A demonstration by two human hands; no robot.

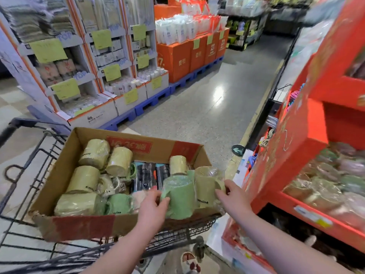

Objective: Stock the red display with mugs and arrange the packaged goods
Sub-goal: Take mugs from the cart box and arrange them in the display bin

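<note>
Head view, hands: left hand [153, 206] grips green mug [178, 196]; right hand [232, 196] grips beige mug [206, 184].
Done: red display [292, 155] shelf partly stocked.
Left: approx. 8 mugs + pkgs in box [65, 173].

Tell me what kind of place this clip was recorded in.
Most likely a retail store aisle during restocking. Cardboard display stands carry goods with yellow price tags, orange boxes sit on blue pallets, and a shopping cart holds a cardboard box of wrapped mugs.
</note>
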